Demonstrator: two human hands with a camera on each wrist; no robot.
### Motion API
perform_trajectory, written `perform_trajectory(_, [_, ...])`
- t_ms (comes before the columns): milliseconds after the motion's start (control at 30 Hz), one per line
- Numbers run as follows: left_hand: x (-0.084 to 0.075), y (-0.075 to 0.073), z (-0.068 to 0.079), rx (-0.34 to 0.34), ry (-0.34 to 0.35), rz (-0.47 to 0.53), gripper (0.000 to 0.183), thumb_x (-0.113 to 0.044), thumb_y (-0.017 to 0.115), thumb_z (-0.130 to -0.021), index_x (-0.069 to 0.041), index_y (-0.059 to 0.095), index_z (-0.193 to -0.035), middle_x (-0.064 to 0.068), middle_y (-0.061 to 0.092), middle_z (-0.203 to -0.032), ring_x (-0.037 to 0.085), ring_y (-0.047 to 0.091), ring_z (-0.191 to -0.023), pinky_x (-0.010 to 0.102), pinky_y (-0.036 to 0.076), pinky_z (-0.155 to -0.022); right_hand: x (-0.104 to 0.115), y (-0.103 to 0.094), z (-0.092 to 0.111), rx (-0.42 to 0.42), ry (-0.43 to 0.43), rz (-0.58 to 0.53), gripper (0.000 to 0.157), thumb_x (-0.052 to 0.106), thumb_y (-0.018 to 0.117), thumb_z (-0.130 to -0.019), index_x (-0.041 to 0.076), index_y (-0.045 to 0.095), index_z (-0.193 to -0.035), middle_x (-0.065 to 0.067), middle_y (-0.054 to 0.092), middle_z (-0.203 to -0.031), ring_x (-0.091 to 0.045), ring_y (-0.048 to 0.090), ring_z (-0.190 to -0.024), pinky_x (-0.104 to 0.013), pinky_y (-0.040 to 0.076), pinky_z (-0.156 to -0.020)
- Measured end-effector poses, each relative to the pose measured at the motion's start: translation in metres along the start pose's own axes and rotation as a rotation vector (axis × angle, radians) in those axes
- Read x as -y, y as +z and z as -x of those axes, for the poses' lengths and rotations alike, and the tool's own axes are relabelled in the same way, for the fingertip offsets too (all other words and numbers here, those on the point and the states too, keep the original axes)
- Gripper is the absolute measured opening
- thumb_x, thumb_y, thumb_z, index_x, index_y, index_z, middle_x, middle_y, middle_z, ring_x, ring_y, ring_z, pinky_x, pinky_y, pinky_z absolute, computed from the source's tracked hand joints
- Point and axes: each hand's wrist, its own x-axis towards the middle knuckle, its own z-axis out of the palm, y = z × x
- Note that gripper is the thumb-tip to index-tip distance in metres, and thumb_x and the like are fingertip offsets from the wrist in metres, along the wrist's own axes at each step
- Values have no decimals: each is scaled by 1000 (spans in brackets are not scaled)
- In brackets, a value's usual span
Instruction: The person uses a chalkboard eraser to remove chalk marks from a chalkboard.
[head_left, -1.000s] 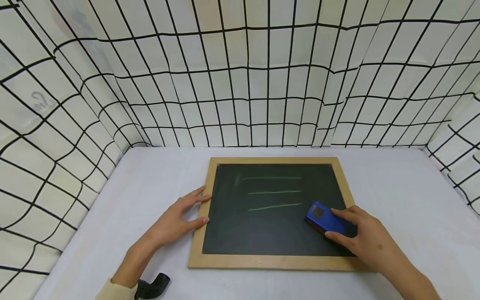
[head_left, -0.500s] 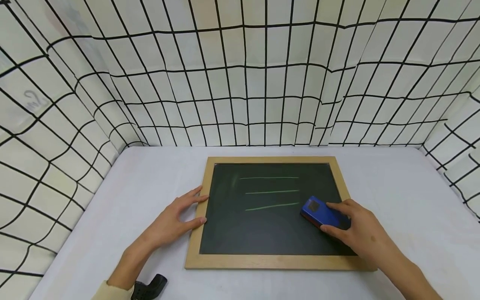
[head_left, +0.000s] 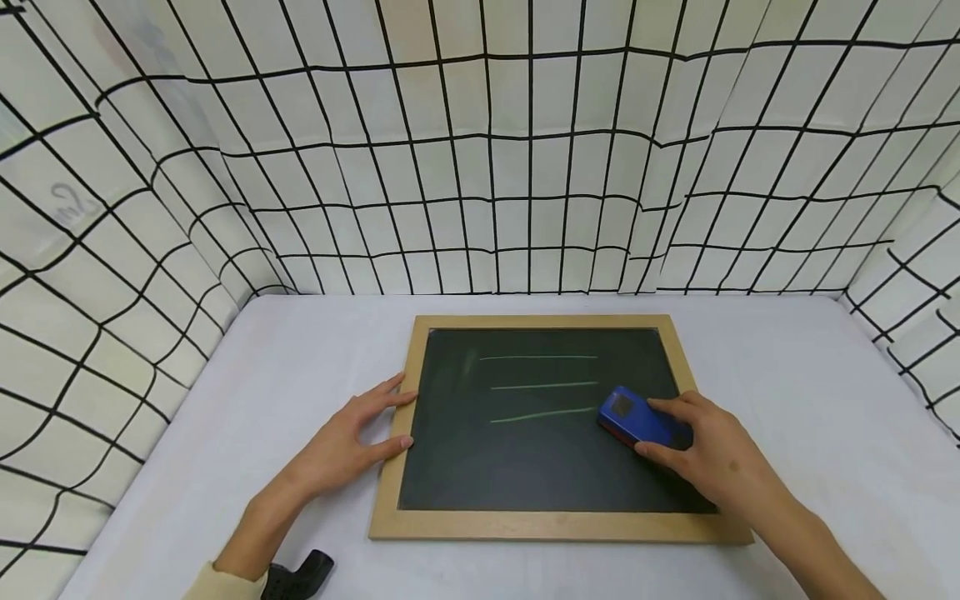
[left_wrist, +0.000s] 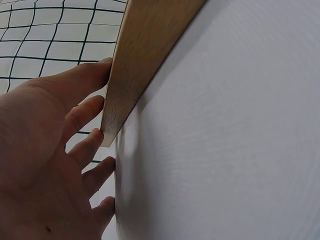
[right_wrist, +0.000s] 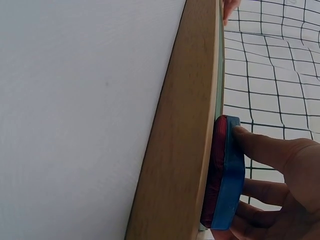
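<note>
Blue eraser sat just ahead and to the left of the person's right hand, pinched by its sides between the thumb and the fingers, so that one end tucked in toward the palm and the other, with a small dark square on it, slanted out past the fingertips. Seen from the right wrist, its red pad faced away from that hand, toward the chalkboard; I couldn't tell how firmly it pressed.

Farther left of the right hand, three green chalk lines ran across the board, one above another. The lowest ended just beside the eraser's front corner; whether they touched I couldn't make out. A faint smudge showed left of the top line, nearer the left hand.

That hand had its fingers spread, the thumb and two fingertips resting against the left side of the wooden frame, well apart from the eraser. Board and frame lay on the white worktop. Just beside the left wrist was a black piece, partly out of sight, near a pale sleeve. Beyond both hands rose white walls crossed by black grid lines.
</note>
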Motion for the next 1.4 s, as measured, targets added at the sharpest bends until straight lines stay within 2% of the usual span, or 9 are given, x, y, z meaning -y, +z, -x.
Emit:
perform_trajectory(233, [2, -1, -2, 6, -22, -4, 64, -41, 79, -92, -28, 57, -150, 4, 31, -173, 42, 25, -160, 73, 16, -125, 5, 1, -3, 0, 2, -4, 68, 41, 87, -84, 1, 67, -135, -20, 67, -125, -38, 68, -108, -56, 62, -89])
perform_trajectory(467, [1, -1, -2, -1, -9, 5, 64, -42, 78, -93, -27, 56, -150, 5, 31, -173, 43, 24, -160, 75, 14, -124, 7, 0, -8, -6, -11, -12, 66, 37, 87, -85, 0, 66, -136, -20, 66, -125, -39, 67, -110, -58, 61, -92])
perform_trajectory(533, [0, -1, -2, -2, -13, 6, 64, -43, 78, -93, -27, 56, -151, 5, 30, -173, 44, 23, -160, 76, 17, -123, 7, 0, -9, -7, -17, -10, 66, 36, 87, -85, 0, 66, -137, -19, 66, -123, -37, 67, -109, -56, 61, -92])
perform_trajectory(700, [-1, 0, -1, -2, -19, 6, 65, -43, 78, -92, -26, 56, -151, 4, 29, -173, 43, 23, -160, 75, 15, -124, 8, 0, -11, -3, -35, -2, 68, 38, 86, -86, 1, 65, -139, -17, 66, -120, -35, 65, -107, -55, 60, -90])
perform_trajectory(833, [-1, -1, -1, -2, -7, 15, 64, -42, 78, -92, -25, 57, -150, 5, 30, -173, 42, 24, -161, 72, 10, -127, 10, 1, -12, 12, -48, -18, 66, 35, 85, -88, 1, 64, -140, -15, 66, -122, -35, 65, -111, -53, 59, -90])
perform_trajectory(1100, [-1, -1, -2, 3, -17, 12, 65, -41, 79, -92, -26, 56, -151, 4, 30, -173, 43, 23, -161, 74, 14, -125, 22, 7, -18, 27, -84, -35, 62, 32, 84, -89, 5, 64, -141, -11, 66, -126, -34, 63, -116, -48, 58, -90])
perform_trajectory(1400, [0, 2, -2, 9, -35, 7, 65, -41, 79, -92, -27, 56, -150, 3, 30, -173, 42, 24, -161, 73, 13, -125, 30, 13, -20, 34, -112, -9, 61, 31, 85, -88, 9, 66, -141, -7, 66, -125, -28, 63, -113, -42, 57, -86])
